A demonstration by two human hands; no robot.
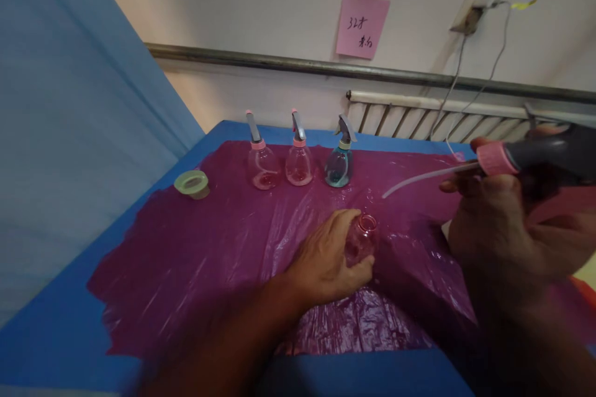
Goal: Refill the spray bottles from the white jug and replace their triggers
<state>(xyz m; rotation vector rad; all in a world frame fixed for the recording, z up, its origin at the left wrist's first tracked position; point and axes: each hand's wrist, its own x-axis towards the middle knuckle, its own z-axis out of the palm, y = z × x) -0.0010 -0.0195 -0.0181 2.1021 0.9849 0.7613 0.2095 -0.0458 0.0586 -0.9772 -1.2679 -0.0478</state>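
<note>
My left hand is wrapped round a clear pink spray bottle body, which stands on the purple plastic sheet with its neck uncapped. Raised at the right, my right hand grips a spray head with a dark grey top and a pink collar. From that collar a thin whitish dip tube points left, its free end apart from the bottle's mouth. Part of the spray head lies beyond the right edge or behind my fingers.
Two pink spray bottles and a teal one stand upright at the back. A pale green bowl sits at the left. Purple sheeting covers the blue table. A blue curtain hangs at left; a radiator is behind.
</note>
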